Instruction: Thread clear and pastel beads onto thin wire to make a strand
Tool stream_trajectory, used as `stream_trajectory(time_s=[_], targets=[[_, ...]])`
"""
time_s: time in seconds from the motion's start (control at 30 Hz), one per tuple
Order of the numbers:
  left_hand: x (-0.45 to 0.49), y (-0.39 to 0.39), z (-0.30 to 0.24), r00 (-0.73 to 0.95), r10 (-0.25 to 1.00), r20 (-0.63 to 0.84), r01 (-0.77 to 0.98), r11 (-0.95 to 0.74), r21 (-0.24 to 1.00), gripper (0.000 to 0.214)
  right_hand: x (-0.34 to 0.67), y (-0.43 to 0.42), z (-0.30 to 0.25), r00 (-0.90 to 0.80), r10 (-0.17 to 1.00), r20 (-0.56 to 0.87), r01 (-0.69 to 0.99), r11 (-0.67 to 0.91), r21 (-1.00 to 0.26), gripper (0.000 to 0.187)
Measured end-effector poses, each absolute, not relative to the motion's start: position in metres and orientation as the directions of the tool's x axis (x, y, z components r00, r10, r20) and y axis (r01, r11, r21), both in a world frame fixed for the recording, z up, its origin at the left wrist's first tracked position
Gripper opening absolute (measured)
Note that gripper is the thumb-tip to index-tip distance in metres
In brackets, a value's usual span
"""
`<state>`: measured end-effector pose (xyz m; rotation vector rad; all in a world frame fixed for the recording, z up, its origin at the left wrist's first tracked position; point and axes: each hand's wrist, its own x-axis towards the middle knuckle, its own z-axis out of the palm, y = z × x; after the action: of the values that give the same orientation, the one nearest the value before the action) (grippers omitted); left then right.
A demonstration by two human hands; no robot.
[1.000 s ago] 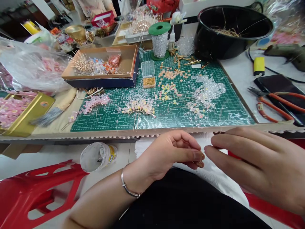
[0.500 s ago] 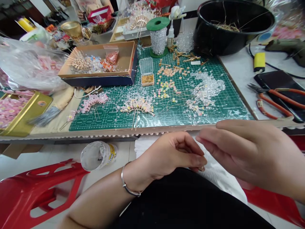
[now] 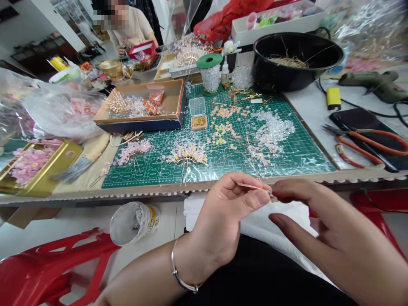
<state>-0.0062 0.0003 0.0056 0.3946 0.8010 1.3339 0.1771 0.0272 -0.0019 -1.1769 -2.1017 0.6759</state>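
Note:
In front of the table edge, my left hand (image 3: pixel 234 208) pinches a small beaded wire piece (image 3: pixel 273 197) between thumb and forefinger. A thin, gold-toned strip sticks out from that grip, and a fine wire rises above it. My right hand (image 3: pixel 318 221) is beside the piece, thumb apart from the fingers, its fingertips close to the beads; whether they touch cannot be made out. On the green cutting mat (image 3: pixel 153 174) beyond lie a beaded hair comb (image 3: pixel 186 154), a pink beaded comb (image 3: pixel 134 151), clear beads (image 3: pixel 274 127) and yellow-pink flower beads (image 3: pixel 223 132).
A shoebox of beads (image 3: pixel 140 121), a spool of bead string (image 3: pixel 210 76) and a black basin (image 3: pixel 296 63) stand behind. Orange-handled pliers (image 3: pixel 360 144) lie on the right. Below are a white bucket (image 3: pixel 134 223) and a red stool (image 3: pixel 63 263). Across the table sits another person (image 3: pixel 137 25).
My left hand has risen a little, bringing the strip and wire into view. My right hand has lowered, with its thumb now spread from the fingers. The camera view has tilted upward.

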Motion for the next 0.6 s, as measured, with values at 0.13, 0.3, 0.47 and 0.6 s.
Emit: stream_trajectory(time_s=[0.13, 0.3, 0.47, 0.6], targets=[[0.003, -0.002, 0.007, 0.053, 0.961, -0.272, -0.708, 0.228, 0.668, 0.018, 0.163, 0.029, -0.009, -0.349, 0.91, 0.222, 0.309, 0.335, -0.89, 0.005], [0.001, -0.007, 0.003, 0.129, 0.964, -0.233, -0.628, 0.261, 0.733, 0.018, 0.173, 0.033, -0.004, -0.376, 0.926, 0.039, 0.05, 0.062, -0.997, 0.014], [-0.014, -0.009, -0.006, 0.255, 0.934, -0.251, -0.508, 0.351, 0.787, 0.015, 0.186, 0.046, 0.006, -0.586, 0.786, -0.196, -0.056, -0.28, -0.958, 0.029], [-0.025, 0.0, -0.008, 0.502, 0.793, -0.344, -0.429, 0.574, 0.698, 0.042, 0.196, 0.059, 0.014, -0.716, 0.628, -0.306, 0.104, -0.338, -0.936, 0.034]])
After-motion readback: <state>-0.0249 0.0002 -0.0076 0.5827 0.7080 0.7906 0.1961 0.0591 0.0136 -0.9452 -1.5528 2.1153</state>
